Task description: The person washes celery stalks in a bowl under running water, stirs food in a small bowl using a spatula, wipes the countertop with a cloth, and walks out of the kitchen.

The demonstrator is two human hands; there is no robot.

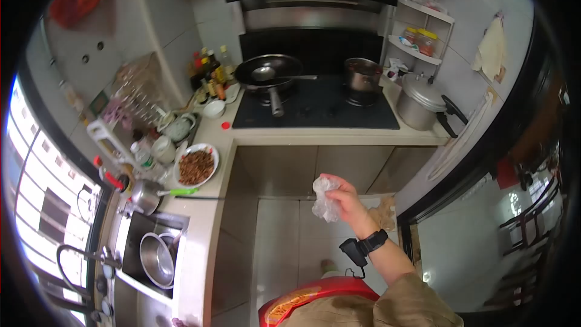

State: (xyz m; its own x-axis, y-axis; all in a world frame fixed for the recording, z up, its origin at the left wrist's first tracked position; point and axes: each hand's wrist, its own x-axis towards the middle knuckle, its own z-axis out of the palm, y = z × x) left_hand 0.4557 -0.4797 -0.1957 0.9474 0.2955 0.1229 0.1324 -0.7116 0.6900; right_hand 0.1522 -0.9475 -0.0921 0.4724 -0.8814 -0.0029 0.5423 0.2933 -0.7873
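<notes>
Narrow kitchen, L-shaped tabletop — stove the landmark. Right hand clenched on crumpled plastic wrap, held in mid-air below the stove. Left hand unseen. Wrap looks flimsy; a loosened grip could drop it to the floor.

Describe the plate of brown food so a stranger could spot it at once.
Start at the black stove at the back, then follow the counter left and toward the sink. The plate sits there, white and round, the only dish heaped with brown food.
</notes>
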